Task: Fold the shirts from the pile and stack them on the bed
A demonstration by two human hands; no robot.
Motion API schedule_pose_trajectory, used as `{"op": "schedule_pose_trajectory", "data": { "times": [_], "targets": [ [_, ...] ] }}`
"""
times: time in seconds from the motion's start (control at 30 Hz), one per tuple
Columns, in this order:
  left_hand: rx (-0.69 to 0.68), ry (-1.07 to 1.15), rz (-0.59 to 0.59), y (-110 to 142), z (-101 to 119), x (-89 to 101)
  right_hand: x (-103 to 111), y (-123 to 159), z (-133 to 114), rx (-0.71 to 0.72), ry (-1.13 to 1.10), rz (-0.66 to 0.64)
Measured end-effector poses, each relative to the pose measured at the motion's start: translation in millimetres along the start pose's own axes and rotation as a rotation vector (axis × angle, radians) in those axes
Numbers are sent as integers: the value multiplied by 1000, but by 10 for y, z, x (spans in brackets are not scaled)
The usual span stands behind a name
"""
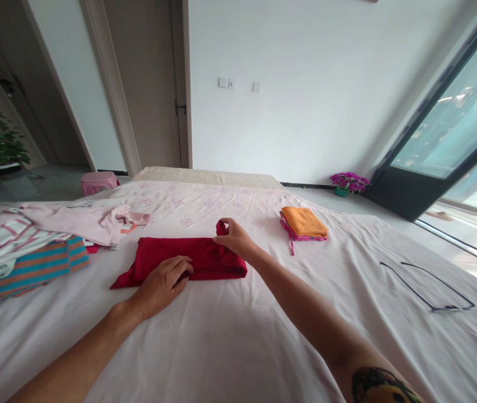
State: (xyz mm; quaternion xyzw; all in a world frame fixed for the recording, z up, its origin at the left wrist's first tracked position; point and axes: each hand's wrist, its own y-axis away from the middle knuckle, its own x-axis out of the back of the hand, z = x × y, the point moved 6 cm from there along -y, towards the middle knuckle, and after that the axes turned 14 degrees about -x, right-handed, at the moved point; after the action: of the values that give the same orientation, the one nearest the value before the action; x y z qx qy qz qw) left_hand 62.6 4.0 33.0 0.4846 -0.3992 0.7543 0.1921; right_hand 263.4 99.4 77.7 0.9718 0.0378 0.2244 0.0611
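Note:
A dark red garment (166, 252) lies partly folded on the pale pink bed sheet (230, 336) in front of me. My left hand (163, 282) rests flat on its near edge, fingers stretched out. My right hand (235, 238) pinches the garment's right end and lifts a small corner of the red cloth up off the bed.
A pile of clothes sits at the left: a striped teal and orange piece (28, 268) and a pale pink top (83, 221). A folded orange and pink stack (303, 223) lies to the right. A thin dark wire hanger (431, 285) lies at far right. A glass door (452, 129) stands beyond.

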Motion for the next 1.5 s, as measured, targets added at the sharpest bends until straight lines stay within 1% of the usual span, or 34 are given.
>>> {"op": "schedule_pose_trajectory", "data": {
  "times": [0.07,0.13,0.17,0.27,0.3,0.33,0.4,0.47,0.5,0.57,0.63,0.7,0.8,0.9,1.03,1.17,1.33,1.43,1.5],
  "targets": [
    [2,1,6,2,-8,-8,-119,11,-21,28,104,26],
    [0,-1,16,1,-10,-10,-231,34,-26,43,142,29],
    [-2,-4,22,0,-9,-9,-291,46,-20,38,136,2],
    [-6,-22,37,0,-9,-3,-443,74,19,-33,40,-162],
    [-7,-28,39,1,-9,-1,-451,81,23,-49,-3,-194],
    [-9,-33,39,1,-8,2,-425,84,19,-47,-34,-190],
    [-11,-37,38,1,-3,8,-284,91,-13,22,-32,-81],
    [-5,-25,37,-3,3,18,-121,128,-52,133,67,62],
    [3,-13,41,-5,6,26,-66,161,-68,190,142,110],
    [24,8,72,-12,11,56,-32,245,-84,297,306,143],
    [18,4,120,-23,32,90,-81,340,-67,387,475,132],
    [-24,-28,136,-38,69,91,-175,415,-12,445,640,122],
    [-100,-76,63,-63,115,4,-350,459,120,479,836,71],
    [-116,-92,15,-76,117,-61,-467,452,226,488,930,7],
    [-95,-75,12,-97,125,-39,-471,429,250,498,943,28],
    [-86,-45,20,-117,151,9,-496,419,275,511,958,21],
    [-87,-40,57,-87,158,62,-501,432,279,536,939,79],
    [-45,-67,97,-44,109,204,-490,450,262,548,918,86],
    [52,-89,110,12,-14,372,-482,457,251,548,911,82]
  ]
}}
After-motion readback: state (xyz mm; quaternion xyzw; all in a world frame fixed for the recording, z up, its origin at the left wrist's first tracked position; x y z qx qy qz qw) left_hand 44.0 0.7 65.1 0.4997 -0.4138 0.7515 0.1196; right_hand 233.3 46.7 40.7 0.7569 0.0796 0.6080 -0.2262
